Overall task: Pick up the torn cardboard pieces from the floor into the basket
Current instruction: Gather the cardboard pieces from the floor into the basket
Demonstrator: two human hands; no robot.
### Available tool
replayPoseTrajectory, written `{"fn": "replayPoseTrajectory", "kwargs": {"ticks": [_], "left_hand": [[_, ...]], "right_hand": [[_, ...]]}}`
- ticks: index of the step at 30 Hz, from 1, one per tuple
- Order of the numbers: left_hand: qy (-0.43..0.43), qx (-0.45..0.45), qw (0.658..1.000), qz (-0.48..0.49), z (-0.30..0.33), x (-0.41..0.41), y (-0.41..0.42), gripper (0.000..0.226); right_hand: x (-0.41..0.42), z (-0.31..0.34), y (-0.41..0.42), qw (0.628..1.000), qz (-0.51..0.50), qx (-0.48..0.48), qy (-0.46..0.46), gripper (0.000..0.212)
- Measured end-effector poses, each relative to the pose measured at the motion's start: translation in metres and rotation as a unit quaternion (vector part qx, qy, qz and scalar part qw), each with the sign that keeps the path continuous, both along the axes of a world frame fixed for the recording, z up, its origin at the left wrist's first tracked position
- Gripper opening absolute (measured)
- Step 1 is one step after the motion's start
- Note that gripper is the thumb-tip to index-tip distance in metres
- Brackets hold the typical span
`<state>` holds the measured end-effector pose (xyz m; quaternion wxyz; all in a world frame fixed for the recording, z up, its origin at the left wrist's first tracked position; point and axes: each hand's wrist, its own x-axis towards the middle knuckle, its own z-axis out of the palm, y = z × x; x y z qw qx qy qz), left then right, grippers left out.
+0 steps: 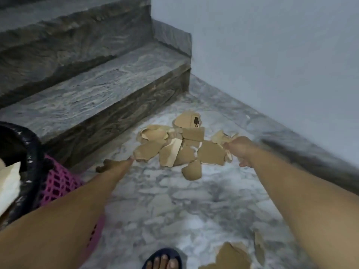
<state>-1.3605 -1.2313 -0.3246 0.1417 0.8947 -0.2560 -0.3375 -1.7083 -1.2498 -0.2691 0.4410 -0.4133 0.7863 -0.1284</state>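
Note:
A pile of torn brown cardboard pieces (182,148) lies on the marble floor near the bottom stair. My left hand (114,165) reaches to the pile's left edge; one fingertip touches the nearest piece (145,153), and the other fingers hang loosely curled away from it. My right hand (240,149) is at the pile's right edge, fingers curled round a small cardboard piece (220,137). The pink mesh basket (58,183) with a black liner stands at the left beside my left arm and holds pale pieces (8,183). The picture is motion-blurred.
Grey stone stairs (97,90) rise behind the pile. A pale wall (272,65) with a dark skirting runs along the right. More cardboard scraps (231,255) lie on the floor near my sandalled foot (163,259) at the bottom.

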Motion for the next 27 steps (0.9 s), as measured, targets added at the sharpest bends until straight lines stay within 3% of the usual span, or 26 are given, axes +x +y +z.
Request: {"fn": "replayPoseTrajectory", "kwargs": {"ticks": [3, 7, 10, 14, 17, 22, 25, 27], "left_hand": [[-0.035, 0.03, 0.999, 0.016, -0.027, 0.008, -0.023, 0.113], [-0.052, 0.044, 0.996, 0.053, -0.051, 0.014, -0.044, 0.114], [-0.032, 0.052, 0.995, 0.078, -0.067, 0.004, -0.063, 0.107], [-0.06, 0.046, 0.994, 0.076, -0.088, -0.027, -0.084, 0.115], [-0.107, 0.07, 0.992, -0.019, -0.091, -0.061, -0.095, 0.1], [-0.123, 0.039, 0.984, -0.119, -0.094, -0.094, -0.102, 0.094], [-0.122, 0.01, 0.984, -0.132, -0.09, -0.099, -0.103, 0.091], [-0.099, -0.013, 0.987, -0.126, -0.088, -0.098, -0.106, 0.096]], "right_hand": [[-0.012, -0.031, -0.027, 0.999, -0.001, 0.01, 0.041, 0.042], [-0.037, -0.111, -0.072, 0.987, 0.036, 0.059, 0.146, 0.095], [-0.048, -0.152, -0.102, 0.977, 0.048, 0.092, 0.187, 0.106], [-0.024, -0.153, -0.102, 0.975, 0.046, 0.089, 0.2, 0.097], [0.009, -0.138, -0.094, 0.978, 0.064, 0.081, 0.183, 0.092], [0.034, -0.117, -0.094, 0.973, 0.101, 0.064, 0.198, 0.057], [0.033, -0.121, -0.099, 0.982, 0.093, 0.038, 0.162, 0.052], [0.03, -0.118, -0.102, 0.987, 0.05, 0.029, 0.15, 0.062]]}}
